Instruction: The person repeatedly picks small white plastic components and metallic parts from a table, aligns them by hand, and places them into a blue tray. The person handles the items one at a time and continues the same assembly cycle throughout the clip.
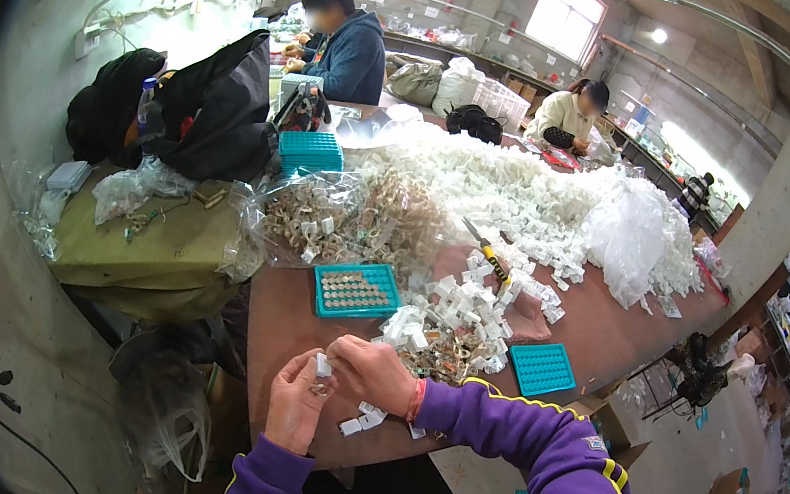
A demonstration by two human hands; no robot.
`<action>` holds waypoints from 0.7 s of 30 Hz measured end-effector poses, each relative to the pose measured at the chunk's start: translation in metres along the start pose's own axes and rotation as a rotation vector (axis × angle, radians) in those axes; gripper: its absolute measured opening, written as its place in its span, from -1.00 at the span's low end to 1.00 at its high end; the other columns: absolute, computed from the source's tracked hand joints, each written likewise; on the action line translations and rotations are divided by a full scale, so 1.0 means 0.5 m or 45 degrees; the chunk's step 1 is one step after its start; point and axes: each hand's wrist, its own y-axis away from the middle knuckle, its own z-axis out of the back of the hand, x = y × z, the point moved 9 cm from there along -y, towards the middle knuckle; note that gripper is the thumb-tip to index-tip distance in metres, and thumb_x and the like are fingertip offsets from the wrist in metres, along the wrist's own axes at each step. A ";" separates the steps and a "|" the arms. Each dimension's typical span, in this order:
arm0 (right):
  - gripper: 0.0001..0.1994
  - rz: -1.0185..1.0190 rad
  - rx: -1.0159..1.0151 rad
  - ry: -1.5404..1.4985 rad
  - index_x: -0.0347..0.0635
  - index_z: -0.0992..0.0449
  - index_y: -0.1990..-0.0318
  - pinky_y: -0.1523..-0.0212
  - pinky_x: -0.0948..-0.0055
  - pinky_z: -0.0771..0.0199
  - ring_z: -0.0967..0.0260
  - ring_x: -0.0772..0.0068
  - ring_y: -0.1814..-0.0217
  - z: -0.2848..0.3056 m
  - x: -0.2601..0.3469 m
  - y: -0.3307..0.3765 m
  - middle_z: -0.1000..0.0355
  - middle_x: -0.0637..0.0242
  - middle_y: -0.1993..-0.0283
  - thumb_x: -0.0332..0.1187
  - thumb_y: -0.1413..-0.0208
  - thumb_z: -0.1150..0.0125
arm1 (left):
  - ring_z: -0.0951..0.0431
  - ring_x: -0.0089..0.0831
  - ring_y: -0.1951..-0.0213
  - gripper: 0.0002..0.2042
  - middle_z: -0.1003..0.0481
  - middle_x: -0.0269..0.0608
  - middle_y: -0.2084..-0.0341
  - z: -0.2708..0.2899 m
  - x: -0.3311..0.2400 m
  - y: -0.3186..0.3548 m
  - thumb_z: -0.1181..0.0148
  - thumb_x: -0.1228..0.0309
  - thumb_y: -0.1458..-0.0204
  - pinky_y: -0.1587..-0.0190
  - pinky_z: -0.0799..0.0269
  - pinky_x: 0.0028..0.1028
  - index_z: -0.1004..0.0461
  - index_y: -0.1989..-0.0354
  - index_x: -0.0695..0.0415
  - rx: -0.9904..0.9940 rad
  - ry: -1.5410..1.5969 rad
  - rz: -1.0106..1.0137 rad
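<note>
My left hand [295,405] and my right hand [376,371] meet over the near edge of the brown table [606,327]. Together they pinch a small white plastic piece [324,366] between the fingertips. A few more white pieces [361,419] lie on the table just below my right wrist. Beyond my hands sits a heap of white pieces mixed with brass-coloured metal parts [443,340]. A teal tray [357,290] filled with round metal parts lies to the far left of it, and an empty teal tray [542,368] to the right.
A yellow-handled tool [487,252] rests on the pile. A large mound of white pieces and clear plastic bags [562,210] covers the far table. Black bags [202,109] and a box [142,247] stand at left. Two people work at the far end.
</note>
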 end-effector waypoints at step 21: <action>-0.83 0.006 0.120 0.041 -0.23 -0.31 0.29 0.39 0.18 -0.44 -0.44 -0.01 0.33 -0.011 0.009 -0.009 -0.40 0.10 0.38 -0.41 -0.05 -0.18 | -0.54 -0.45 0.36 -0.80 -0.54 -0.19 0.30 0.003 -0.001 0.001 -0.08 0.44 -0.21 0.21 -0.50 -0.42 -0.44 0.06 0.25 0.034 0.058 0.015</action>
